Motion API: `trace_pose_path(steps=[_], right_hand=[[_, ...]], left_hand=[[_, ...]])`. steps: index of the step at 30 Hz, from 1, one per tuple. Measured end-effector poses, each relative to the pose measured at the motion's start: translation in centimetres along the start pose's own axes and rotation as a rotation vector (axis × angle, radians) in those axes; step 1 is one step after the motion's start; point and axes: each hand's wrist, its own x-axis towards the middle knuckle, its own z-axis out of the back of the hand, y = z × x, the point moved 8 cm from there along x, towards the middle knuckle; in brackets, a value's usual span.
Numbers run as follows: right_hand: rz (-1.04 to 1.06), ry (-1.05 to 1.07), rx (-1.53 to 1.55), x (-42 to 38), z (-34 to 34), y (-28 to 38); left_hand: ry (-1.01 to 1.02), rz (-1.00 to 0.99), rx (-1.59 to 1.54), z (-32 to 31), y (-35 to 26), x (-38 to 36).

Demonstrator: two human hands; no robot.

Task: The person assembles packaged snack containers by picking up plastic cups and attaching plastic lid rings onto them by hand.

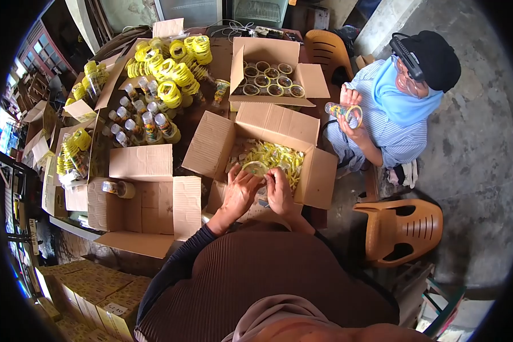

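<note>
Over a cluttered bench [211,122], both hands' fingers [237,178] pinched a yellow-labelled jar [255,169]; a loose grip risked dropping it into the open box [316,176].

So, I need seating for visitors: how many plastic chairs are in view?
2: one chair behind the seated co-worker, one tipped chair on the floor, right. Others may be hidden.

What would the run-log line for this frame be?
hands: left and right on ring | below: box of yellow bits | co-worker: holds bottle
</note>
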Motion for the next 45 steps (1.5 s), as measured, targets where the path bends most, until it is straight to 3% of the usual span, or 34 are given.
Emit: trace_pose_path(steps=[8, 10, 12, 15, 18, 22, 24, 25, 27, 31, 36, 38, 42, 43, 45], right_hand=[[-0.071, -0.02, -0.137, -0.5, -0.6, -3.5], [-0.096, -0.21, -0.283, -0.1, 1.3, -5.8], [-0.236, -0.268, -0.265, 0.9, 4.7, -10.4], [-0.277, -0.155, -0.164, 1.4, 6.8, -11.3], [-0.104, 0.008, -0.125, 1.4, 6.1, -9.4], [-0.232, 0.095, 0.17, 1.0, 3.2, -6.8], [-0.432, 0.075, 0.688, 0.4, 1.6, -5.9], [-0.224, 0.246, 0.34, 0.8, 1.2, -4.3], [-0.273, 0.199, 0.421, 0.7, 0.9, -4.7], [-0.437, 0.252, 0.447, 0.3, 0.5, -4.9], [-0.349, 0.24, 0.523, -0.1, -0.6, -3.9], [-0.299, 0.224, 0.277, 0.0, -0.3, -5.4], [-0.042, 0.065, 0.027, 0.7, 1.6, -5.0], [-0.037, 0.069, 0.03, 0.3, 1.8, -6.1], [0.093, 0.26, -0.408, -1.4, 0.8, -7.2]], left_hand=[[0.084, -0.131, -0.087, -0.3, 0.2, 0.2], [0.099, -0.156, -0.153, 0.3, -0.7, 0.1], [0.058, -0.183, -0.301, 1.1, -2.0, -0.3], [0.043, -0.119, -0.404, 1.5, -1.3, -0.8], [0.045, -0.085, -0.431, 1.8, -0.3, -0.5], [-0.042, -0.105, -0.301, 2.3, 0.0, -0.4], [0.019, -0.144, -0.242, 1.8, -0.2, -0.6], [0.018, -0.146, -0.239, 1.2, -0.1, -0.7], [-0.049, -0.114, -0.493, 1.3, 0.1, -0.7], [-0.064, 0.098, -0.477, 2.7, 0.3, -0.1], [-0.01, 0.073, -0.411, 1.1, 2.0, -1.2], [0.122, 0.174, -0.481, -0.9, 3.1, -2.0], [0.043, 0.213, -0.531, -0.9, 3.8, -2.1], [-0.014, 0.219, -0.575, -0.6, 4.1, -2.1], [-0.077, 0.229, -0.614, 0.3, 4.4, -1.9]])
